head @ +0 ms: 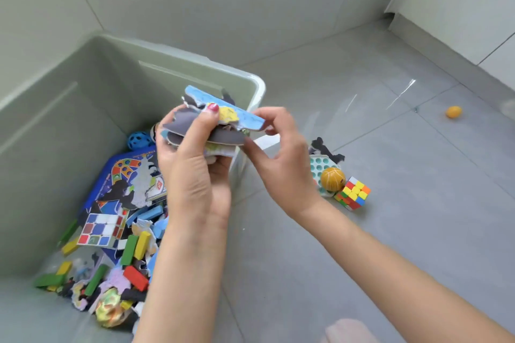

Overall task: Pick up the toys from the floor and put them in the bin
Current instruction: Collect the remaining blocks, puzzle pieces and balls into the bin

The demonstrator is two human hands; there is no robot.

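Note:
A stack of flat puzzle pieces (pixel 245 120), blue, grey and yellow, hangs over the right rim of the grey-green bin (pixel 83 108). My left hand (pixel 195 175) grips the stack from the left, thumb on top. My right hand (pixel 281 153) pinches its right edge with thumb and fingertips. Inside the bin lie a blue game board (pixel 122 175), several coloured wooden blocks (pixel 136 245), more puzzle pieces and a blue holed ball (pixel 138 140). On the floor to the right sit a colour cube (pixel 353 193), a small basketball (pixel 333 179), a teal pop toy (pixel 320 166) and a dark puzzle piece (pixel 324 147).
A small orange ball (pixel 453 112) lies far right on the grey tiled floor. A white wall with a skirting board (pixel 446 44) runs along the upper right. A pale knee or foot shows at the bottom edge (pixel 348 331).

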